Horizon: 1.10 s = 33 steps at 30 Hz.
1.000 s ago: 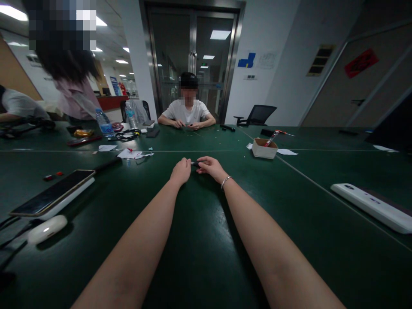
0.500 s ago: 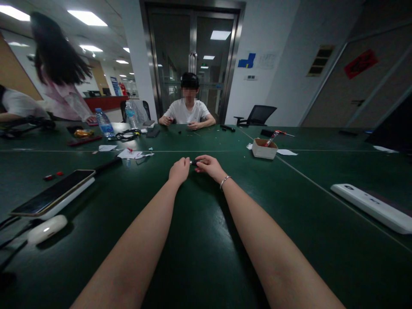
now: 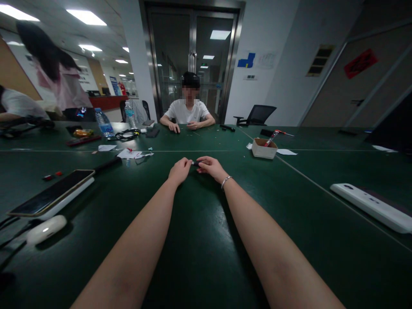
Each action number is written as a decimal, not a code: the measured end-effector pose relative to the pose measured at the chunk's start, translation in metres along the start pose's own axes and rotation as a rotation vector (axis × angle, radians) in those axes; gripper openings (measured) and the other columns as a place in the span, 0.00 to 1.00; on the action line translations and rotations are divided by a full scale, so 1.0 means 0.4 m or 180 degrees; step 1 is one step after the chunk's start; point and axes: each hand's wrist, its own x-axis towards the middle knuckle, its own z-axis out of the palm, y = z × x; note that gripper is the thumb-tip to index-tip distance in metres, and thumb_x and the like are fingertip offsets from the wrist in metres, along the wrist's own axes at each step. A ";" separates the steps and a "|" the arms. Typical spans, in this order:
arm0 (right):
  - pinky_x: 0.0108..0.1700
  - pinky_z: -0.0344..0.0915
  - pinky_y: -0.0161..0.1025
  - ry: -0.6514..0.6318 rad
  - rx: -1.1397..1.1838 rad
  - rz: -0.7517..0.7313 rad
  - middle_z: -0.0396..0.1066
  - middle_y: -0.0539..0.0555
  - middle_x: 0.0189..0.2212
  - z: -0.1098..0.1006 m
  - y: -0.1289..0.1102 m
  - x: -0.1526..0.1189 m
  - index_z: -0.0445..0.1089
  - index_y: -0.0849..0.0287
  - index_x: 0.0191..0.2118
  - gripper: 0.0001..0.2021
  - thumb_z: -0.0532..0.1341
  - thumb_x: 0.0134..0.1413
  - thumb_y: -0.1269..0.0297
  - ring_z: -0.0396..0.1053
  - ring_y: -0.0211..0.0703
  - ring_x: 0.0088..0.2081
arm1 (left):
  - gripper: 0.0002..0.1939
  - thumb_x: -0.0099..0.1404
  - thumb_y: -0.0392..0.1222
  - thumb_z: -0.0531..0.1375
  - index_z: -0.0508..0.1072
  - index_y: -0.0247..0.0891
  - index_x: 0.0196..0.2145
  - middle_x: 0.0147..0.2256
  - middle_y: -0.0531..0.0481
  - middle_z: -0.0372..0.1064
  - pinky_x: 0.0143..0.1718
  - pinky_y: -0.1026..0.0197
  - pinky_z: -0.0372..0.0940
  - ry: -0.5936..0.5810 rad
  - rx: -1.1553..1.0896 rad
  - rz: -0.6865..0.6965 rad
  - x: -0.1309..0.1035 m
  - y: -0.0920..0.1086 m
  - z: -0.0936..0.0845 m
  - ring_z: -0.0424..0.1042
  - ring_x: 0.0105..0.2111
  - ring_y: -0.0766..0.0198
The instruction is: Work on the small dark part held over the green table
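Over the middle of the green table, my two hands meet at a small dark cylindrical piece with a metallic end. My right hand, with a silver bracelet on its wrist, is closed round the dark part, thumb and fingers pinching it. At the metallic end, the fingertips of my left hand are pressed together. Whatever lies inside the left fingers is hidden, and the piece is too small to name its kind.
To the left lie a phone on a white block, a white mouse-like object and paper scraps. A small open box stands right of my hands, a white device farther right. Across the table sits a person in white.
My hands keep their hold, the left fingertips shifting slightly right along the piece. The seated person's hand has moved down onto the table. At the left, a standing person has moved left.
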 end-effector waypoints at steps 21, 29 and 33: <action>0.25 0.69 0.28 0.0106 -0.0105 0.0133 0.71 0.50 0.22 -0.003 0.009 0.012 0.70 0.64 0.37 0.07 0.57 0.57 0.79 0.70 0.32 0.21 | 0.16 0.66 0.47 0.48 0.71 0.40 0.42 0.29 0.51 0.69 0.33 0.62 0.62 -0.0233 -0.0818 0.0259 0.027 -0.040 0.034 0.67 0.29 0.65; 0.25 0.69 0.28 0.0126 -0.0130 0.0121 0.71 0.51 0.23 -0.003 0.010 0.012 0.70 0.64 0.36 0.07 0.57 0.57 0.80 0.70 0.32 0.21 | 0.15 0.65 0.46 0.50 0.71 0.41 0.43 0.33 0.51 0.70 0.35 0.62 0.61 -0.0167 -0.0644 0.0299 0.018 -0.029 0.025 0.68 0.32 0.65; 0.25 0.69 0.28 0.0091 -0.0107 0.0106 0.72 0.51 0.23 -0.005 0.011 0.012 0.71 0.64 0.36 0.07 0.58 0.56 0.79 0.70 0.32 0.21 | 0.15 0.65 0.46 0.50 0.71 0.41 0.43 0.33 0.50 0.71 0.35 0.62 0.61 -0.0157 -0.0619 0.0317 0.013 -0.024 0.021 0.68 0.33 0.64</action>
